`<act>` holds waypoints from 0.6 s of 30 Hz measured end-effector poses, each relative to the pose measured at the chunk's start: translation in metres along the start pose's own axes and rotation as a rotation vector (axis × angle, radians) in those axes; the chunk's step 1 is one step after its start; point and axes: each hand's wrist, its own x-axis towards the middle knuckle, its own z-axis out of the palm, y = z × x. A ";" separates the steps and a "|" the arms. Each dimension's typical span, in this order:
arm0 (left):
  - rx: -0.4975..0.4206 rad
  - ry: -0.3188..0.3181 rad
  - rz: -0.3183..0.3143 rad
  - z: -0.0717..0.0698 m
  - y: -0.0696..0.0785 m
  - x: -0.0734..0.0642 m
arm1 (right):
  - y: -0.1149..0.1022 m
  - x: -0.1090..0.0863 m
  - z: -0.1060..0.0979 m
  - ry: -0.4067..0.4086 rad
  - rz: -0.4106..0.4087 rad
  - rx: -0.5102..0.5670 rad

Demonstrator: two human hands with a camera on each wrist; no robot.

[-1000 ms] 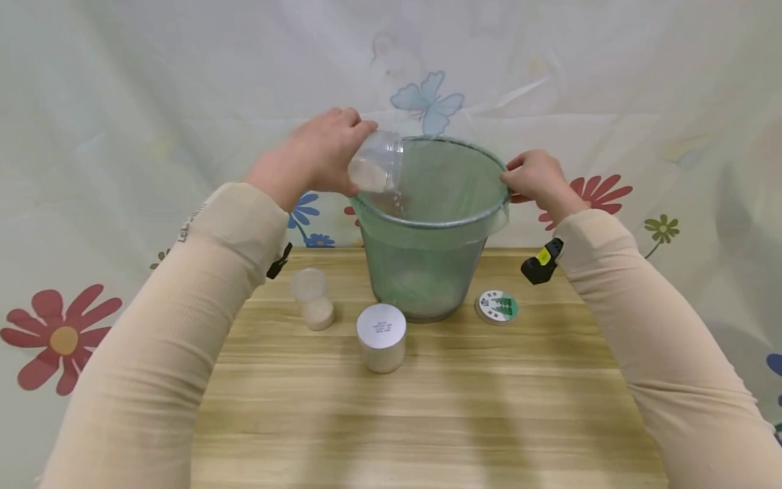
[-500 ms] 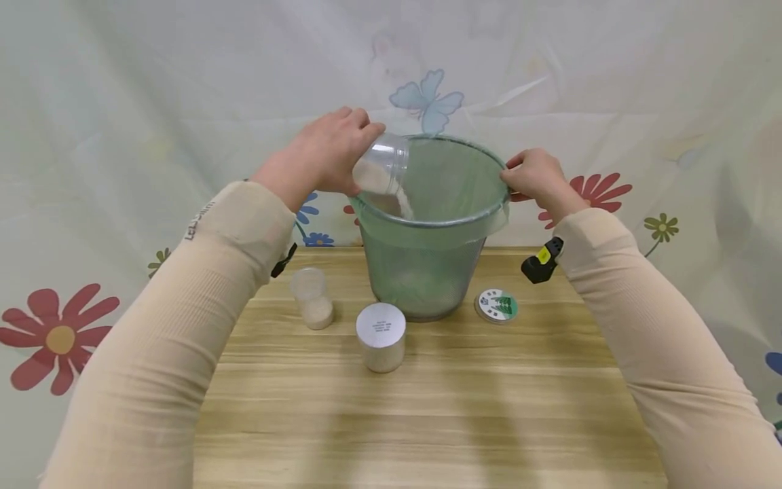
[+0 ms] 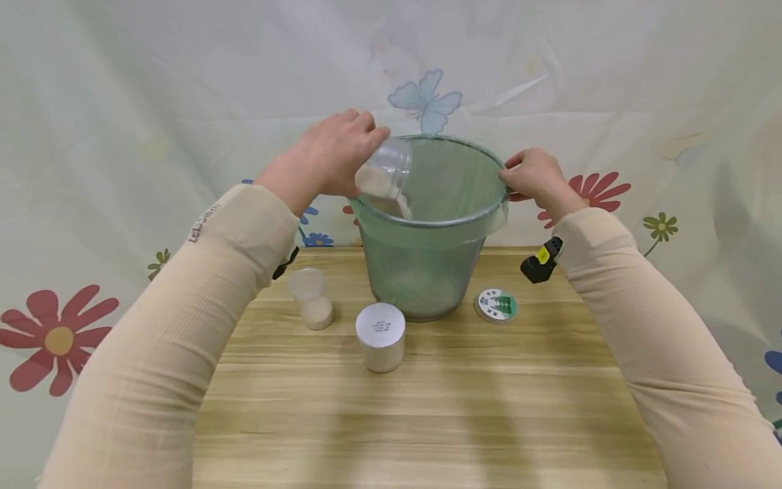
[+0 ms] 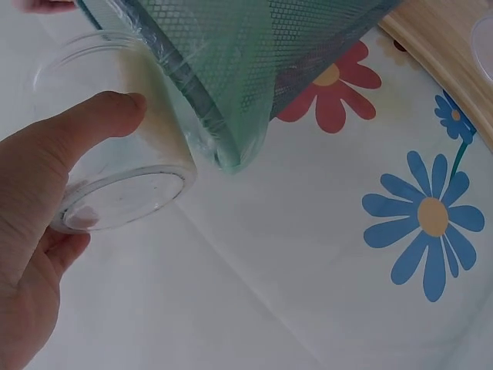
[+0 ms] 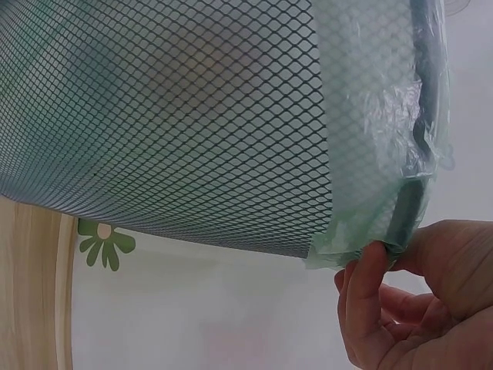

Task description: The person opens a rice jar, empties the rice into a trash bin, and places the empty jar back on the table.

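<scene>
Our left hand [image 3: 330, 155] keeps its grip around a clear jar [image 3: 389, 161], which slants, mouth right and down, over the left rim of the mesh basket [image 3: 421, 278]. The basket stands near the far edge of the tabletop [image 3: 427, 421], while our right hand [image 3: 536, 178] pinches its bag-covered [image 5: 370, 116] right rim.

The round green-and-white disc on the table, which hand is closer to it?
Right. The right hand pinches the edge of the bin on the side of the disc, higher up; the left hand is across the bin's opening, holding a tilted clear jar.
</scene>
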 end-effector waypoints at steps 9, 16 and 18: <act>0.020 0.024 0.019 0.000 0.004 0.001 | 0.000 0.001 0.000 0.008 -0.007 -0.011; 0.027 0.061 0.041 0.000 0.005 0.001 | 0.001 0.000 0.000 0.010 -0.010 -0.033; 0.026 0.068 0.044 -0.001 0.005 0.001 | 0.001 0.000 0.000 0.009 -0.008 -0.031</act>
